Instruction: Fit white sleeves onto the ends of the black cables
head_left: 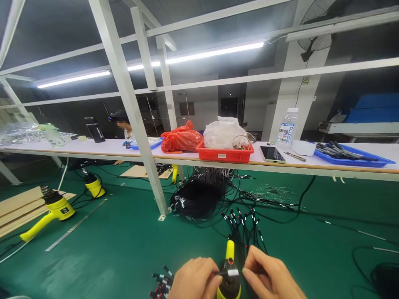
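Near the bottom centre, my left hand [196,277] is closed in a pinch on a thin black cable [222,273] with a white sleeve [232,273] on it. My right hand [270,275] is pinched at the cable's other side, just right of the sleeve. Between and below both hands is a yellow and black heat gun [230,291], over which the cable lies crosswise. Behind the heat gun fans out a bunch of black cables [245,224] with red and white ends. More cable ends [160,284] lie left of my left hand.
Two more heat guns [60,208] [95,187] lie on the green mat [124,245] at left, near a metal ruler [76,226]. A coiled cable bundle [196,199] sits behind. The white shelf [187,160] carries a red tray [224,155], phone [272,154], bottle [286,128] and blue tray [358,160].
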A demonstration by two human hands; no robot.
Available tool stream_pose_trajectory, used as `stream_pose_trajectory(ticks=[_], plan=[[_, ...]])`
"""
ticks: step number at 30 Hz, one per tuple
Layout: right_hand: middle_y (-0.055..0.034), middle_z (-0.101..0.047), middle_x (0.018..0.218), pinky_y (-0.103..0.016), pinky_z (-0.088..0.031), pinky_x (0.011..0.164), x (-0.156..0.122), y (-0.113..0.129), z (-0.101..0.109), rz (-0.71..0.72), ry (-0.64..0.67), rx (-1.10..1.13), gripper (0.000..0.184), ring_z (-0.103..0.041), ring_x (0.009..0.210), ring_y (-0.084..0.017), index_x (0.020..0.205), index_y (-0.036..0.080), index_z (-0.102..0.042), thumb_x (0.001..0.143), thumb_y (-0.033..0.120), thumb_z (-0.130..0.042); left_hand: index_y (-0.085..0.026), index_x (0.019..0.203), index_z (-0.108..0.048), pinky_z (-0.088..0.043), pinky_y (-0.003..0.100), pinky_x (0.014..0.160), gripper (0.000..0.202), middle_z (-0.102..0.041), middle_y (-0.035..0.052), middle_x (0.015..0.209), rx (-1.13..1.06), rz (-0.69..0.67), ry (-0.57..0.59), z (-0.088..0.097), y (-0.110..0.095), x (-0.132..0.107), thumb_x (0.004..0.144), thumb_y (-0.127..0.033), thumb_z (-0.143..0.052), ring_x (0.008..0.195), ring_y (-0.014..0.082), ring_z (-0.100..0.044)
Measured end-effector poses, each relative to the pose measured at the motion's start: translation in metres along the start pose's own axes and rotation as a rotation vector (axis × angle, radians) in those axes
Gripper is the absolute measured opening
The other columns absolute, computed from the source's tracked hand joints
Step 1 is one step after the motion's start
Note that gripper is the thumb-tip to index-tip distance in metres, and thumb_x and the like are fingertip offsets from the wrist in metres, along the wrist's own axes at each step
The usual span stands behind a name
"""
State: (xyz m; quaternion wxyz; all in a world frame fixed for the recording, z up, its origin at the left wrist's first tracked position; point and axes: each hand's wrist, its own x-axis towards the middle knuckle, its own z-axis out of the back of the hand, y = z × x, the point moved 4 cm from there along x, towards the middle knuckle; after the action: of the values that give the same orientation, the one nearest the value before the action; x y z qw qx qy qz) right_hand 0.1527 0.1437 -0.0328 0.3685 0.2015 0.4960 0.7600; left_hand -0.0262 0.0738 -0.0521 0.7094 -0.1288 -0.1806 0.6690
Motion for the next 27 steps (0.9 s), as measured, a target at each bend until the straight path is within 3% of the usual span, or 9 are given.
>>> stream_pose_trajectory(ticks=[7,12,22,27], plan=[[0.003,-0.051,0.07,-0.022,-0.04,0.058,0.012,-0.009,0.0,0.027,-0.036,-0.035,0.023,-0.048,0.064,-0.014,0.067,0.024,-0.042,0.083,0.037,-0.052,-0.025,0.075,-0.058,-0.043,0.025,0.069,0.04,-0.066,-0.0002,0.076,-0.243,0.179,-0.029,-0.005,0.001,-0.002,0.095,-0.054,-0.04,0.072,0.0172,-0.059],[0.0041,-0.048,0.069,-0.023,-0.039,0.06,0.019,-0.018,0.001,0.06,-0.063,-0.044,0.021,-0.047,0.066,-0.014,0.067,0.024,-0.041,0.085,0.031,-0.049,-0.024,0.069,-0.058,-0.042,0.026,0.072,0.048,-0.065,0.0003,0.074,-0.398,0.25,-0.165,-0.024,0.008,0.002,0.095,-0.058,-0.037,0.076,0.0175,-0.057],[0.0061,-0.044,0.066,-0.022,-0.036,0.059,0.028,-0.03,0.0,0.055,-0.084,-0.108,0.02,-0.045,0.064,-0.013,0.066,0.023,-0.04,0.084,0.027,-0.049,-0.023,0.07,-0.06,-0.04,0.023,0.063,0.044,-0.063,-0.0006,0.07,-0.412,0.315,-0.189,-0.034,0.009,0.01,0.093,-0.056,-0.043,0.072,0.0168,-0.056],[0.0052,-0.047,0.067,-0.024,-0.036,0.061,0.031,-0.036,-0.003,0.057,-0.077,-0.157,0.02,-0.046,0.066,-0.014,0.067,0.023,-0.043,0.085,0.03,-0.049,-0.022,0.072,-0.059,-0.039,0.027,0.069,0.035,-0.063,-0.0005,0.074,-0.422,0.339,-0.161,-0.037,0.011,0.01,0.091,-0.048,-0.045,0.076,0.0184,-0.054]])
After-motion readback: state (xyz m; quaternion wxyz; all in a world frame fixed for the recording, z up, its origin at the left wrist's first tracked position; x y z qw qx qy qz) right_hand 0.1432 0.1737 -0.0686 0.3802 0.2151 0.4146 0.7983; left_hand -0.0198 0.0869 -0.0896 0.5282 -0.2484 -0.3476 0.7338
